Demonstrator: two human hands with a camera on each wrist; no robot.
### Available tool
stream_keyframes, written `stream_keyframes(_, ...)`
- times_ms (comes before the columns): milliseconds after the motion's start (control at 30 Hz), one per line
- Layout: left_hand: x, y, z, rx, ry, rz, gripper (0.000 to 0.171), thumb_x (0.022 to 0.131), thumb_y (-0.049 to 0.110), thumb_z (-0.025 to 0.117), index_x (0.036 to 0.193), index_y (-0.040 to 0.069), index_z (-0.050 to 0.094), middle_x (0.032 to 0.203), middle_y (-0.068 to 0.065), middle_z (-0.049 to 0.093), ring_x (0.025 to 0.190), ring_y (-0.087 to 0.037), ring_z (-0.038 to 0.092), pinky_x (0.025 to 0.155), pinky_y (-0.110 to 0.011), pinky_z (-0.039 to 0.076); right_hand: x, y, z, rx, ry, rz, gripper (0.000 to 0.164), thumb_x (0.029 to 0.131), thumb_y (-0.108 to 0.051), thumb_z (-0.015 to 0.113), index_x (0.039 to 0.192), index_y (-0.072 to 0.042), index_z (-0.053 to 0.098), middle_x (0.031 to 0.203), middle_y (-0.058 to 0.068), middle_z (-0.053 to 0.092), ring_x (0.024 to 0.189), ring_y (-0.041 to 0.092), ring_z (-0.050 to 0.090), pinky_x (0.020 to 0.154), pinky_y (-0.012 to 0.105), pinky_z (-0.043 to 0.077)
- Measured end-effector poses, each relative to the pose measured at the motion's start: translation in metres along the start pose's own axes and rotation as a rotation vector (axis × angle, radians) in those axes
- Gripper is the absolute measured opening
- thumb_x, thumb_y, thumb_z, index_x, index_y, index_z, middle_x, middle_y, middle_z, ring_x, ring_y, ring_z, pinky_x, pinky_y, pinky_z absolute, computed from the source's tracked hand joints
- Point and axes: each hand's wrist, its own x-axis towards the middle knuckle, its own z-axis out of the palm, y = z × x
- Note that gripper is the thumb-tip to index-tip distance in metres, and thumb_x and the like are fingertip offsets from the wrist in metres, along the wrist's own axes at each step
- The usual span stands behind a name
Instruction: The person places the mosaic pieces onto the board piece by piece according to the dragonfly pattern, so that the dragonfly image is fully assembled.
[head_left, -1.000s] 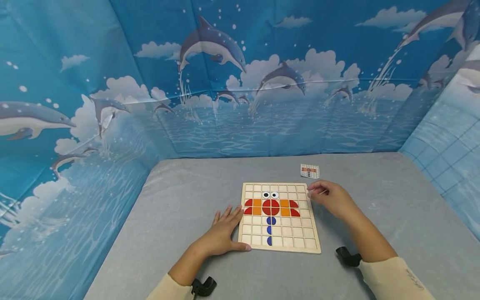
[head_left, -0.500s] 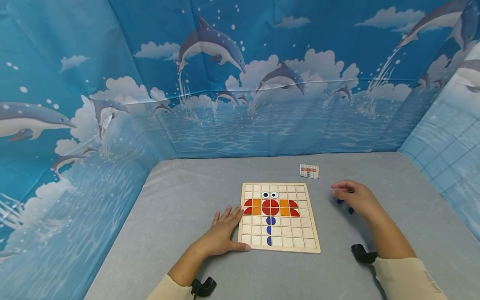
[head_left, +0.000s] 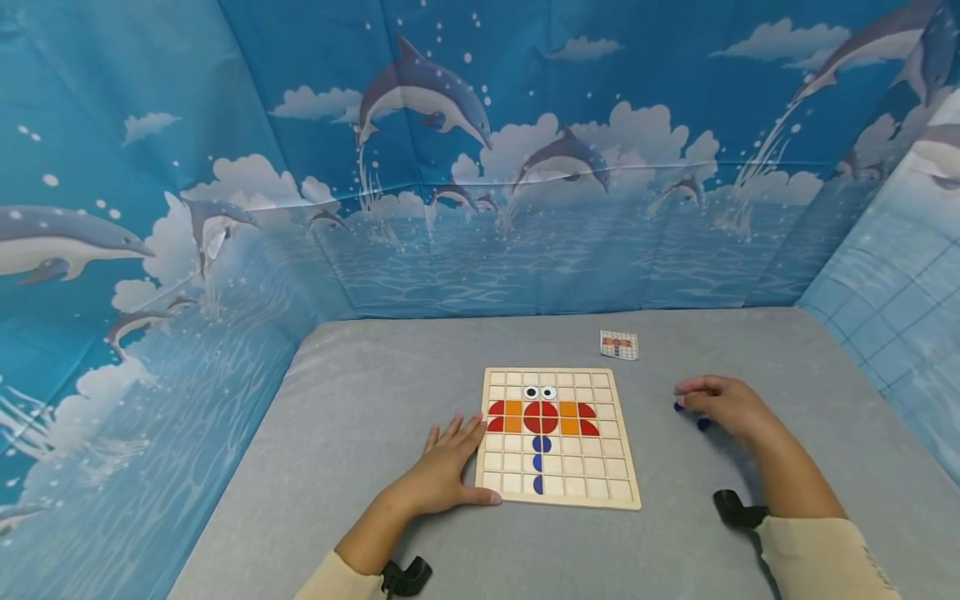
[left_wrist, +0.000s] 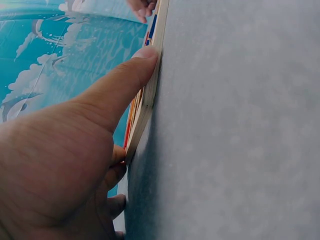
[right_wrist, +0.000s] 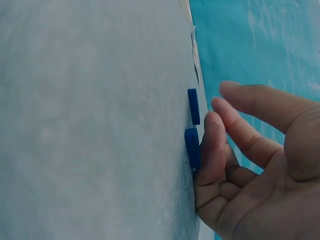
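A square wooden grid board (head_left: 600, 462) lies on the grey surface, bearing red, orange and blue shapes and two round eye pieces (head_left: 540, 392). My left hand (head_left: 444, 471) rests at its left side with fingers spread, the thumb at the near left corner. To the right of the board my right hand (head_left: 729, 407) hovers low over two small blue pieces (head_left: 703, 424). In the right wrist view the blue pieces (right_wrist: 192, 148) lie flat beside the loosely bent fingers. Thumb and index finger stand apart there with nothing between them. The pieces' outline is partly hidden by the hand.
A small printed card (head_left: 618, 344) with a matching grid picture lies beyond the board's far right corner. A blue dolphin-print cloth (head_left: 480, 250) hangs behind and beside the grey tabletop (head_left: 360, 375). Each wrist wears a black mount (head_left: 407, 577).
My right hand has moved from the board's right edge rightward to the blue pieces, which came into view beside it. My left hand and the shapes on the board have stayed put.
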Motion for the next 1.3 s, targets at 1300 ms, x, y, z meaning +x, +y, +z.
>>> stream_keyframes(1300,0.002,-0.003,0.002,-0.002,0.01,0.004,0.113,0.078,0.066,0.077,0.163,0.017,0.022,0.171,0.0,0.016,0.16,-0.031,0.005,0.124,-0.064,0.001,0.005,0.002,-0.001,-0.034,-0.018,-0.033,0.032,0.097,-0.022,0.066,0.116,0.003,0.059,0.093,0.005,0.063,0.083,0.019,0.056,0.071,0.031,0.049)
